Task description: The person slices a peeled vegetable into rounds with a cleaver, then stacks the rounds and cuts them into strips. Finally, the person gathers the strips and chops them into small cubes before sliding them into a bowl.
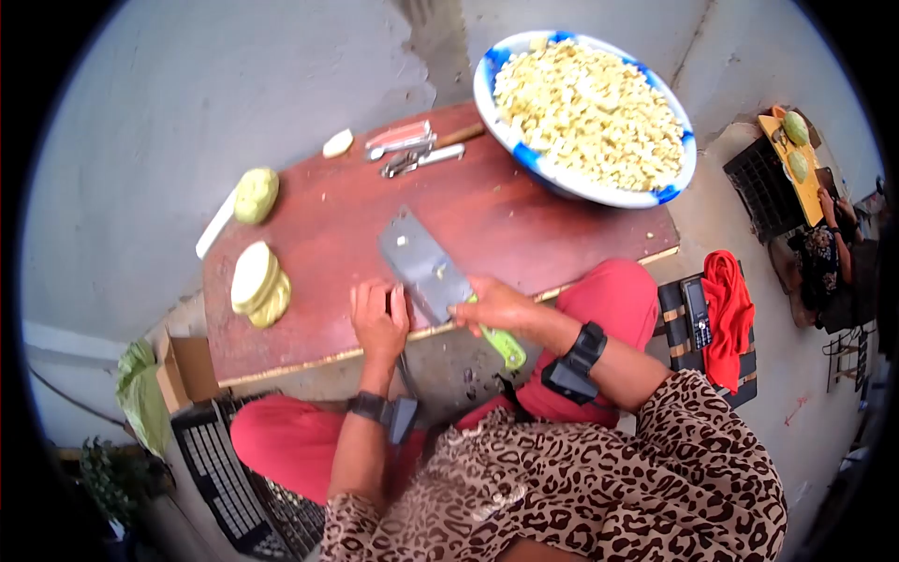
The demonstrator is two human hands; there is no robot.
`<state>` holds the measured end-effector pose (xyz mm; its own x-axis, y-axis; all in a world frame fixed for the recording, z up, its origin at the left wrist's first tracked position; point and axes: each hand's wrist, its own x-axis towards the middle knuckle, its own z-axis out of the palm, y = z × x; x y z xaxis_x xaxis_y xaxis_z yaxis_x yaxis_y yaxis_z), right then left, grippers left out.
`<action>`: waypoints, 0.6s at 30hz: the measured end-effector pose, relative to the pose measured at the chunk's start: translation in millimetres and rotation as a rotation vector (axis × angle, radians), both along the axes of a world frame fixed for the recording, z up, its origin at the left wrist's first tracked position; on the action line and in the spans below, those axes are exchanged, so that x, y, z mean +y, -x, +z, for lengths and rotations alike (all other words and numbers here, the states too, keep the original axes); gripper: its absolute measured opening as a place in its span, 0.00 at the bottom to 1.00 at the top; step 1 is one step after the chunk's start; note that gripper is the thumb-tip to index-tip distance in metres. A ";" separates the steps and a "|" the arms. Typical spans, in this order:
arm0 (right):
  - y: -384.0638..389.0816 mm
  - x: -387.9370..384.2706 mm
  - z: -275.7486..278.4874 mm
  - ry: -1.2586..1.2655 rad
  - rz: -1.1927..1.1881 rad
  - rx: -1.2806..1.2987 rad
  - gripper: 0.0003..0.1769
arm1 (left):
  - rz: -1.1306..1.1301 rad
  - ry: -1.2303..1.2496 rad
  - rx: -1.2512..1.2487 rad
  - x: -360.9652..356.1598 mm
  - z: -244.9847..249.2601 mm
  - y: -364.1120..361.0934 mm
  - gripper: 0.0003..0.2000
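My right hand grips the lime-green handle of a cleaver. Its broad grey blade lies slanted over the red-brown table, with small pale bits stuck on it. Against the blade's lower left side is my left hand, its fingers curled together near the table's front edge; I cannot tell what, if anything, is under them. To the left lie a cut, pale cream-green piece of produce and a rounded, peeled-looking green one. A large blue-and-white basin holds many diced pale-yellow pieces.
Peelers and a small pale slice lie at the back of the table. A white strip-like object juts over its left edge. Right of my knee are a red cloth and a phone. Another person sits far right.
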<state>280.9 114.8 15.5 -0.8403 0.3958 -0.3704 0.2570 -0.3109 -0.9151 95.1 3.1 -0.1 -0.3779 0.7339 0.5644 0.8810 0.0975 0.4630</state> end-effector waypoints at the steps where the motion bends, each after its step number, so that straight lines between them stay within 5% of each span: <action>1: 1.0 -0.6 -7.1 0.018 -0.013 0.014 0.09 | -0.009 -0.004 0.019 -1.1 -2.6 1.7 0.04; 18: 2.1 -4.4 -2.8 -0.131 -0.106 -0.018 0.16 | 0.031 -0.035 0.088 5.3 -23.4 16.8 0.08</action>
<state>278.7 110.4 12.7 -0.7849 0.5279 -0.3246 0.2458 -0.2156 -0.9450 78.3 8.4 -23.6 -0.3479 0.7020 0.6214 0.9153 0.1109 0.3871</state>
